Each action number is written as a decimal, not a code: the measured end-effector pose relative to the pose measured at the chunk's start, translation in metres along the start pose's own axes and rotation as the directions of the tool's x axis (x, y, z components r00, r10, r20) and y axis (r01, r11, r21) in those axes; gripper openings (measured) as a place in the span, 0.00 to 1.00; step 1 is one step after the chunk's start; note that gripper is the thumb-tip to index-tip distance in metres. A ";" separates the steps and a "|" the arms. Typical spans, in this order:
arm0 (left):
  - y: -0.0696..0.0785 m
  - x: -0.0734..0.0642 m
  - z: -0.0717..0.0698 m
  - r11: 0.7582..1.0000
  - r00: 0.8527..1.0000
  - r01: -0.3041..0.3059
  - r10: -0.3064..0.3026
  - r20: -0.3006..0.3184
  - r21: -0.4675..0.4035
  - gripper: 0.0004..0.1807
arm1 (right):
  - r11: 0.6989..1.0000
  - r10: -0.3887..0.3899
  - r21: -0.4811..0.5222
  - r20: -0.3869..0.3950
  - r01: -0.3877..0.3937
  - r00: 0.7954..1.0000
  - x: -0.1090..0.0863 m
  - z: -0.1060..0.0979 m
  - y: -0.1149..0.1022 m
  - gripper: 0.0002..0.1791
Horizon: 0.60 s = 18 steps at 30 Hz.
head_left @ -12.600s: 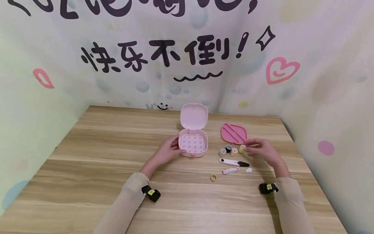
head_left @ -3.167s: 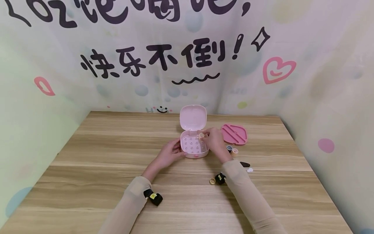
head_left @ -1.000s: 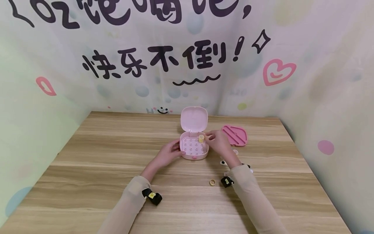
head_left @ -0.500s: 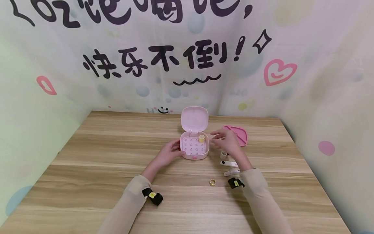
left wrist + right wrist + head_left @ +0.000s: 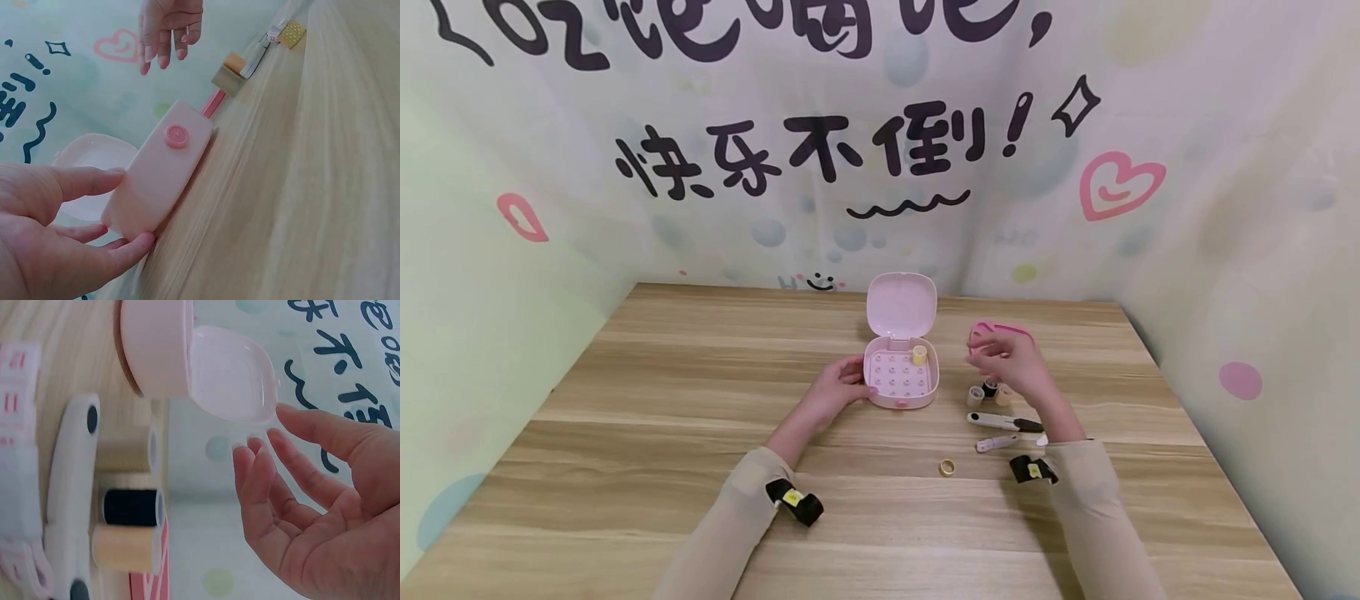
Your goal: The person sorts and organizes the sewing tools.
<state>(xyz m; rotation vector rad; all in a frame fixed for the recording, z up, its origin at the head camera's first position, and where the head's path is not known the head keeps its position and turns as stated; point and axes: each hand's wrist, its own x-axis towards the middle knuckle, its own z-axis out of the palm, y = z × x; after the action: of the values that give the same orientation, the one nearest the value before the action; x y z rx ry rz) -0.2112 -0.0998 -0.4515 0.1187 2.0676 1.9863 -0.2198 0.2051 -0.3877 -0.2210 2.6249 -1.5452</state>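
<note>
My left hand (image 5: 831,398) grips the left side of a pink sewing box (image 5: 901,403), thumb at its front and fingers around the end. Its lid (image 5: 902,305) stands raised; rows of small pegs cover the inside. A yellow thread spool (image 5: 919,357) stands upright in the back right corner. My right hand (image 5: 1018,362) hovers right of the box, holding nothing, its fingers relaxed and apart. Below it on the table stand a beige spool (image 5: 125,450), a black spool (image 5: 130,507) and a peach spool (image 5: 125,549).
A darker pink tray (image 5: 1000,325) lies behind the right hand, partly hidden. Nearer me are white thread snips (image 5: 991,420) with a black end, a folded tape measure (image 5: 996,444), a gold ring thimble (image 5: 947,474) and a small white piece (image 5: 1042,440). A printed curtain (image 5: 760,242) hangs behind the table.
My right hand took the yellow spool from beside the other spools, stood it in the box, let go and moved back right over the remaining spools. The left hand has kept its grip.
</note>
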 end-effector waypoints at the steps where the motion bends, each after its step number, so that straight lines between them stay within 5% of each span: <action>1: 0.000 0.000 0.000 1.000 1.000 0.002 -0.002 -0.001 -0.007 0.36 | 1.000 0.003 -0.007 0.001 -0.003 1.000 -0.001 -0.003 0.001 0.18; 18: 0.010 0.005 -0.006 0.982 0.989 0.147 -0.148 0.004 -0.118 0.31 | 0.996 0.077 -0.062 0.199 -0.066 0.977 -0.010 -0.049 0.025 0.22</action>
<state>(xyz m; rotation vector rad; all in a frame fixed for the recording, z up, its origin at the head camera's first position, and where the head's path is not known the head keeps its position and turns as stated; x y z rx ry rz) -0.2189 -0.1043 -0.4424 -0.0612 1.8968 2.0132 -0.2191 0.2613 -0.3859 -0.2687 2.4919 -1.3522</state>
